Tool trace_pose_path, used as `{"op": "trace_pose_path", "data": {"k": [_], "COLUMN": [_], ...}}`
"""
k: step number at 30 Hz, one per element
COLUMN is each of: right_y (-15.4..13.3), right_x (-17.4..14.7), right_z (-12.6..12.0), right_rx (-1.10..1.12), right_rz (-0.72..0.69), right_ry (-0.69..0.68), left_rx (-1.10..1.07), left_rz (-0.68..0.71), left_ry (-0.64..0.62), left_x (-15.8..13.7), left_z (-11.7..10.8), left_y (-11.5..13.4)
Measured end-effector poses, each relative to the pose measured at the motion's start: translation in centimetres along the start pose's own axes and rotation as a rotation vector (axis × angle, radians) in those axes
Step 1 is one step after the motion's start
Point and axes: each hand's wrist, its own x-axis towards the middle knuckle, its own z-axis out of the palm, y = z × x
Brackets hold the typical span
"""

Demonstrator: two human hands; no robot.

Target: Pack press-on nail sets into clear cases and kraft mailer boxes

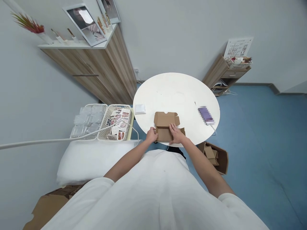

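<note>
A brown cardboard mailer box [165, 119] lies at the near edge of the round white table [168, 88], its lid unfolded and flat toward the far side. My left hand [151, 135] is closed on the box's left side wall, fingertips at the corner. Over the right part of the box floor rests my right hand [177, 134], its fingers stretched out and the thumb apart near the front edge. Beyond that hand, a side flap sticks out to the right.
On the table are a white packet [140, 109] and a purple blurred phone-like item [205, 115] with a cable. White baskets [103, 129] of clear packs and nail sets stand left. An open carton [223, 159] holding folded boxes is on the floor at right. A white cable crosses the left side.
</note>
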Motion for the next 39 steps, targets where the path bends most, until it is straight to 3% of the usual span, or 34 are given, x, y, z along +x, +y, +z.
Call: {"op": "trace_pose_path", "data": {"k": [7,11,16,20,25,30,33,35,39], "right_y": [-0.8,-1.1,-0.8,-0.3,-0.3,-0.1,0.9,1.8,2.7], "right_x": [-0.7,-0.9,-1.1,-1.4,-1.5,-3.4,-5.9,-7.7,-9.4], "right_z": [0.0,-0.2,-0.3,-0.1,-0.1,0.0,1.2,2.3,3.7], "right_rx": [-0.015,-0.029,-0.046,-0.050,-0.068,-0.110,0.047,0.272,0.713], "right_rz": [0.040,0.074,0.072,0.054,0.072,0.139,0.305,0.465,0.598], "right_ry": [-0.001,-0.001,-0.003,-0.004,-0.005,0.163,0.300,0.372,0.458], "left_rx": [0.176,0.103,-0.051,0.090,0.192,0.173,0.161,0.163,0.172], "left_rz": [0.007,0.046,0.219,0.423,0.351,0.346,0.345,0.335,0.321], "left_ry": [-0.014,-0.005,-0.039,-0.162,-0.230,-0.243,-0.254,-0.258,-0.260], "left_x": [0.3,0.0,-1.2,-1.0,0.2,0.5,0.5,0.4,0.2], "left_z": [0.1,0.2,-1.0,-1.9,-1.3,-0.9,-1.0,-0.9,-0.5], "left_y": [0.5,-0.1,-1.4,-0.9,0.2,0.0,-0.1,0.0,0.5]}}
